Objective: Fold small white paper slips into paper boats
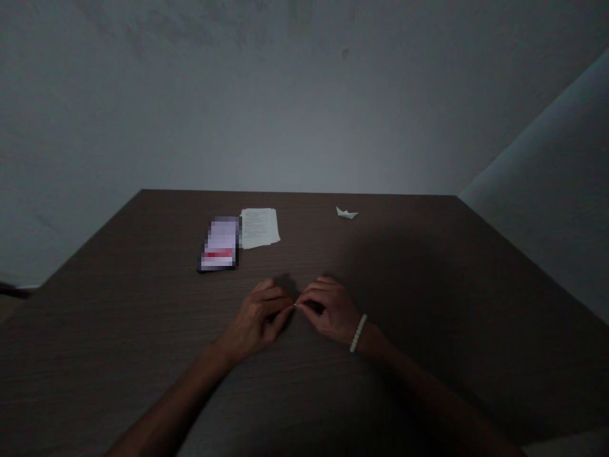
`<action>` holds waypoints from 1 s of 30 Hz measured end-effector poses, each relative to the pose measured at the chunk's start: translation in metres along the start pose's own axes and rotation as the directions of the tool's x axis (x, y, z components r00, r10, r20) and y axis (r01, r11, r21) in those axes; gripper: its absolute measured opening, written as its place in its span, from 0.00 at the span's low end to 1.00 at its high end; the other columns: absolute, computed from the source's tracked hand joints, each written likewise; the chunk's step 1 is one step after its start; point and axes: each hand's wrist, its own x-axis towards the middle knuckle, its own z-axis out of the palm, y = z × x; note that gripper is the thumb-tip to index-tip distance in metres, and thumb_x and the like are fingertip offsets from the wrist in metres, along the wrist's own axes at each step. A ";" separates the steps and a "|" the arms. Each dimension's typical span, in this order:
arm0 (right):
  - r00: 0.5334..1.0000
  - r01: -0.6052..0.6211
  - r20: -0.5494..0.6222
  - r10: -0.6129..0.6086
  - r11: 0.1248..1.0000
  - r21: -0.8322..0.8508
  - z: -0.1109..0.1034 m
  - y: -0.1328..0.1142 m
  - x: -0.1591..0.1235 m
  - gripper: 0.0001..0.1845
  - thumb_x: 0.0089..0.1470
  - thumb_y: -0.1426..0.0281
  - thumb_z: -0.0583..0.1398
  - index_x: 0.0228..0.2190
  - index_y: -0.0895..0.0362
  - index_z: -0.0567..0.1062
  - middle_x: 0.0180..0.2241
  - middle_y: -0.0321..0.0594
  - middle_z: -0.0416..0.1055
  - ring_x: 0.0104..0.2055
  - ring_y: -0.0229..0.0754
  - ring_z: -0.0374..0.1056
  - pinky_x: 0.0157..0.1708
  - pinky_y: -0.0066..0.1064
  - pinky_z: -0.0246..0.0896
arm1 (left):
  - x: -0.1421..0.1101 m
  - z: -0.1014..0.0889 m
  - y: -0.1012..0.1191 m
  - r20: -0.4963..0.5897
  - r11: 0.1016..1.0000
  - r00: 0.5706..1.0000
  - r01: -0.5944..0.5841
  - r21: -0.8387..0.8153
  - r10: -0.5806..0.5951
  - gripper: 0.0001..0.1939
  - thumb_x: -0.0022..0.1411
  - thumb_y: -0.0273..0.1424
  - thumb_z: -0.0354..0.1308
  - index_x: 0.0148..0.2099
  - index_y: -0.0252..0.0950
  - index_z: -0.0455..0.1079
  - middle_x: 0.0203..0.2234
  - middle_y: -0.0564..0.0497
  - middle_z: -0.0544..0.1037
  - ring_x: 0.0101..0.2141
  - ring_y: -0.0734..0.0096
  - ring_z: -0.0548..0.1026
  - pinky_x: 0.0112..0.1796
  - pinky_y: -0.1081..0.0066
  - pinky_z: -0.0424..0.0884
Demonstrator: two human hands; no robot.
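Observation:
My left hand (263,312) and my right hand (329,307) meet over the middle of the table, fingertips nearly touching. Both are closed in a pinch, thumb against fingers. Between the fingertips shows a tiny bit of a small white piece of paper (295,304), mostly hidden by my fingers; its shape cannot be made out. A band of pale beads circles my right wrist. Farther back, a small folded white paper boat (347,214) sits on the tabletop, apart from my hands.
A stack of printed paper sheets (259,228) lies behind my left hand. Left of it, against its edge, is a phone (219,244) with a lit, blurred screen. The dark wooden table (143,273) reaches back to a grey wall (304,127). The light is dim.

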 end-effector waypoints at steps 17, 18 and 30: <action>0.996 -0.080 -0.024 0.083 0.990 0.120 0.001 0.003 0.000 0.08 0.56 0.68 0.62 0.26 0.55 0.74 0.27 0.35 0.74 0.30 0.38 0.66 0.37 0.33 0.59 | 0.002 0.001 0.002 -0.083 0.998 0.996 0.026 -0.062 -0.031 0.11 0.66 0.31 0.51 0.34 0.36 0.73 0.26 0.51 0.74 0.29 0.69 0.67 0.32 0.68 0.64; 0.996 -0.083 -0.029 0.088 0.988 0.132 0.002 0.003 0.000 0.08 0.56 0.67 0.63 0.26 0.55 0.75 0.27 0.34 0.75 0.30 0.38 0.66 0.37 0.32 0.59 | 0.002 0.001 0.002 -0.092 0.998 0.995 0.031 -0.061 -0.036 0.11 0.66 0.31 0.51 0.34 0.35 0.73 0.26 0.51 0.74 0.29 0.70 0.67 0.32 0.68 0.64; 0.989 -0.146 -0.016 0.147 0.986 0.078 -0.007 0.008 0.000 0.08 0.52 0.75 0.63 0.23 0.55 0.73 0.23 0.33 0.72 0.28 0.37 0.64 0.33 0.31 0.58 | 0.004 0.001 0.000 -0.037 0.977 0.988 0.146 -0.155 -0.153 0.11 0.66 0.32 0.52 0.34 0.36 0.73 0.27 0.50 0.76 0.31 0.68 0.70 0.35 0.66 0.66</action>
